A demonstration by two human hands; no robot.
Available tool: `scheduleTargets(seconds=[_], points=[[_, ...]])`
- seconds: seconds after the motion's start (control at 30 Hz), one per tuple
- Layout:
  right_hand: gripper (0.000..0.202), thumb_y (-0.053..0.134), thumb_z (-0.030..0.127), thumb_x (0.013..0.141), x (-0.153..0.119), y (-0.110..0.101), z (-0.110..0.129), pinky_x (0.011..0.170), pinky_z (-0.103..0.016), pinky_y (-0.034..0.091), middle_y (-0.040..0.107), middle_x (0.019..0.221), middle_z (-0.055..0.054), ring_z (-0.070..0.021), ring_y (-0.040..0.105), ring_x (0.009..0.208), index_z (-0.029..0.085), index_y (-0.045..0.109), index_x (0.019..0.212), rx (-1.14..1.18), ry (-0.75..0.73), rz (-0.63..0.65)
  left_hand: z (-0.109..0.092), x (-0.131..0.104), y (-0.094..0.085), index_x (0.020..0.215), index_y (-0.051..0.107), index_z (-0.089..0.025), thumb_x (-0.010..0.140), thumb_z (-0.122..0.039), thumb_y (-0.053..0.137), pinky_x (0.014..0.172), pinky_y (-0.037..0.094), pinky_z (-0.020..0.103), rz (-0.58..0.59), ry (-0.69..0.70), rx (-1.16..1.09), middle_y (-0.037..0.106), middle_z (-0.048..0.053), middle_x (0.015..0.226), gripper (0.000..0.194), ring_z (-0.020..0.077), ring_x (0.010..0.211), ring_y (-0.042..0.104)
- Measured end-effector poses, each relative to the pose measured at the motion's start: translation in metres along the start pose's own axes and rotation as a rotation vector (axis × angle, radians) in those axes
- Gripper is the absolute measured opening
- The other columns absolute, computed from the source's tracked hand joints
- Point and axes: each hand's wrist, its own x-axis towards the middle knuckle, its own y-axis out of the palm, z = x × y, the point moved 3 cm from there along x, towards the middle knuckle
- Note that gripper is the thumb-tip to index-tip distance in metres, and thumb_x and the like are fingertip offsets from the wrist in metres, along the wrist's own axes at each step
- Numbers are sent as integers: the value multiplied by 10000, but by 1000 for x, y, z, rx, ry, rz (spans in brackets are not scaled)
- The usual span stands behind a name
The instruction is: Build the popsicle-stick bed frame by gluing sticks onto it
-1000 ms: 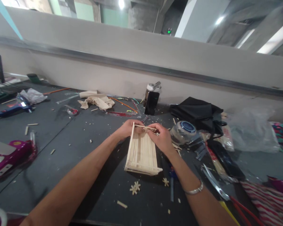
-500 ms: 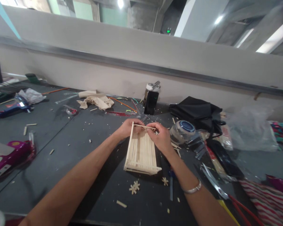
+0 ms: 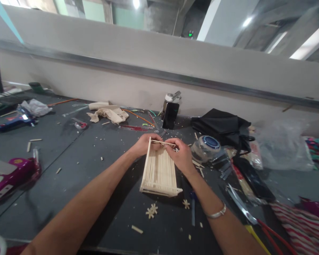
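A small frame built of pale wooden sticks (image 3: pixel 161 168) lies on the dark table in front of me, its slatted panel facing up. At its far end my left hand (image 3: pixel 148 143) curls around the upper left corner, fingers partly hidden behind the top stick. My right hand (image 3: pixel 179 152) pinches at the right end of that same top stick, thumb and fingers close together. Whether a smaller piece sits between the fingertips, I cannot tell. Near the frame's close end lie small star-shaped stick pieces (image 3: pixel 151 211) and another star (image 3: pixel 186 204).
Right of the frame stand a clear jar with a blue lid (image 3: pixel 206 148) and a black bag (image 3: pixel 220 125). Scissors (image 3: pixel 241 205) lie at lower right. A phone (image 3: pixel 171 115) leans upright at the back. Leftward are a blue glue gun (image 3: pixel 14 124) and a magenta device (image 3: pixel 12 177).
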Motion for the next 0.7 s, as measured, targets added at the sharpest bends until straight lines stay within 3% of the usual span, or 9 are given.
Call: scheduleTargets(seconds=[0.47,0.7], points=[[89,595,231,753,0,-1,-2,695,-306,464,686,822,-36,-188,610,752,209,656,813,-50,-1,24,4,0,0,780,635,-105,659,-328,722,532,381,197,-2,0,-25,587,-4,638,268,80,560,497],[96,595,240,760,0,0,-3,689,-301,458,692,815,-38,-187,609,740,200,663,814,-53,7,24,-2,-3,-1,866,628,-104,647,-278,719,578,412,204,76,-24,-29,614,10,723,293,87,619,527]])
